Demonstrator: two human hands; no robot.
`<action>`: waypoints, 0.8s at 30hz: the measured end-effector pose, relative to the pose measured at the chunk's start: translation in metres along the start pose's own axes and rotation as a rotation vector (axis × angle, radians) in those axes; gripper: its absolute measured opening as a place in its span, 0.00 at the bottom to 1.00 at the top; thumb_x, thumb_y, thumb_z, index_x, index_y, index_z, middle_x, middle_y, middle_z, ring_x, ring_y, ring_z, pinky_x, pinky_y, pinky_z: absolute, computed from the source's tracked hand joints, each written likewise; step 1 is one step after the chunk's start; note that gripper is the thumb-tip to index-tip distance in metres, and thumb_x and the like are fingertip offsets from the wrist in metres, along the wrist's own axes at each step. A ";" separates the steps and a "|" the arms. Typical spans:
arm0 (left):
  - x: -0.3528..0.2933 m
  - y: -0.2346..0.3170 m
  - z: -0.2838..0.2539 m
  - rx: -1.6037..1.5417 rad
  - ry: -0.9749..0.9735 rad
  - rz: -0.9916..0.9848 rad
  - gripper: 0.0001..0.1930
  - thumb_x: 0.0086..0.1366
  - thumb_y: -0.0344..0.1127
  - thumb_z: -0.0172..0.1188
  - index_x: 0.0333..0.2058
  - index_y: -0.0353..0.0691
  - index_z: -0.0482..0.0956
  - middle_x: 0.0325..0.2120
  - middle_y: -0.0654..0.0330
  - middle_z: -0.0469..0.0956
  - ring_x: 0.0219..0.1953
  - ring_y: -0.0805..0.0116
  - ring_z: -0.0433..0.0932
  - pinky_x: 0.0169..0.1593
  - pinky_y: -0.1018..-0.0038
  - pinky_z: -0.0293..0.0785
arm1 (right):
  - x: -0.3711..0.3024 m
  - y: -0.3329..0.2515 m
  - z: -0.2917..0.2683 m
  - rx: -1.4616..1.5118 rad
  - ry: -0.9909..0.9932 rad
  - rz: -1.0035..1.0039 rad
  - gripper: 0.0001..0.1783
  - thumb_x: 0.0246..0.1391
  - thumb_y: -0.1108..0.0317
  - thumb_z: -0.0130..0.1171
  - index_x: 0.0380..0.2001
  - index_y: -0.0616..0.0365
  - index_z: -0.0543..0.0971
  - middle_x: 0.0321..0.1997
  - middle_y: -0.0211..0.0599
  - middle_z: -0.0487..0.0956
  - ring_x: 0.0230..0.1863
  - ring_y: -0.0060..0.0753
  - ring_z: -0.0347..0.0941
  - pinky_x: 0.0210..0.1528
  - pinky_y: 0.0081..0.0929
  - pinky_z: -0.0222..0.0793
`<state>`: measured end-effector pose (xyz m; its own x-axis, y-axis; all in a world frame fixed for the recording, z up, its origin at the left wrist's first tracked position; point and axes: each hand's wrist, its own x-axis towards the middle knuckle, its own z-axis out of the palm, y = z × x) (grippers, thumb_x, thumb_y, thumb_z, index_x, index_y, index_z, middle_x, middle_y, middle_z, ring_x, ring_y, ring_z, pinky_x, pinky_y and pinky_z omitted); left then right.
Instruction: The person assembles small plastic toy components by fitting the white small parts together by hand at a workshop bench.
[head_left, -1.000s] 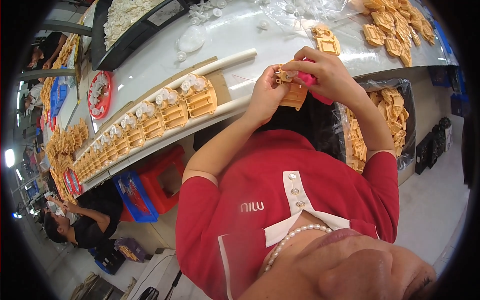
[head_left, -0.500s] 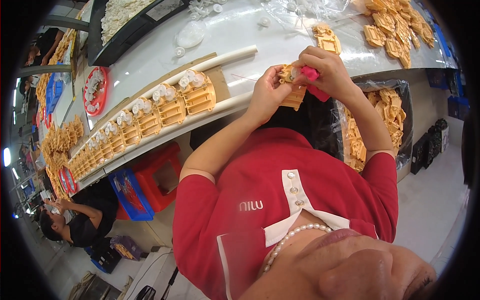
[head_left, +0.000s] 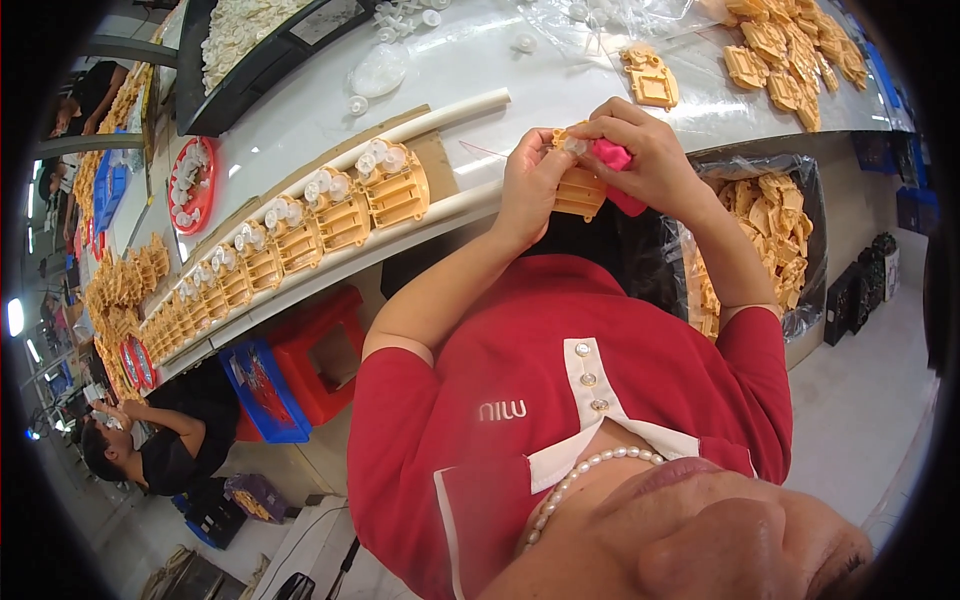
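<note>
Yellow housing (head_left: 580, 195) held in both hands' midst, just right of the row of housings (head_left: 262, 262).
Fingers and a pink item hide much of its upper end, where a small clear part (head_left: 576, 146) is hard to make out; its ribbed end points toward the wearer, the long axis apparently running away from the chest. The left hand (head_left: 530, 180) pinches its left side; the right hand (head_left: 645, 150) grips the pink item (head_left: 612, 153), partly covered and of unclear kind, and whether those fingertips also touch the housing I cannot tell. Right of the row's near end, a loose housing (head_left: 655, 90) lies farther from the wearer; a plastic-lined bin (head_left: 815, 290), partly hidden by the right forearm, stands farther right.
</note>
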<state>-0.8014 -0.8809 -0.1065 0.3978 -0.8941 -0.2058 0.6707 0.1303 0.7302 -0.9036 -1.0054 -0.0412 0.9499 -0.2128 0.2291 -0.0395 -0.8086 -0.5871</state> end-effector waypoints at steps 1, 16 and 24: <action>-0.002 0.000 0.002 0.001 -0.002 -0.001 0.11 0.61 0.31 0.53 0.41 0.34 0.67 0.34 0.59 0.73 0.36 0.76 0.73 0.41 0.79 0.71 | -0.002 -0.001 0.001 -0.043 0.019 -0.011 0.15 0.42 0.75 0.63 0.38 0.58 0.78 0.33 0.36 0.74 0.34 0.33 0.74 0.36 0.25 0.70; -0.006 0.001 0.004 0.088 0.000 0.063 0.10 0.63 0.32 0.52 0.40 0.34 0.67 0.33 0.60 0.73 0.36 0.78 0.72 0.42 0.80 0.69 | -0.007 -0.001 0.006 0.009 0.081 -0.048 0.11 0.45 0.71 0.62 0.36 0.52 0.79 0.30 0.34 0.74 0.30 0.37 0.73 0.32 0.27 0.70; -0.008 0.007 0.009 -0.009 -0.003 -0.023 0.12 0.64 0.37 0.50 0.41 0.35 0.67 0.36 0.61 0.73 0.37 0.77 0.72 0.43 0.79 0.69 | -0.004 0.003 -0.001 0.036 0.106 -0.080 0.11 0.44 0.71 0.62 0.35 0.54 0.79 0.31 0.34 0.75 0.31 0.36 0.74 0.33 0.25 0.70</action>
<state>-0.8059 -0.8766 -0.0941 0.3805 -0.8980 -0.2209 0.6854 0.1134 0.7193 -0.9083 -1.0079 -0.0433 0.9115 -0.2068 0.3556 0.0479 -0.8052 -0.5911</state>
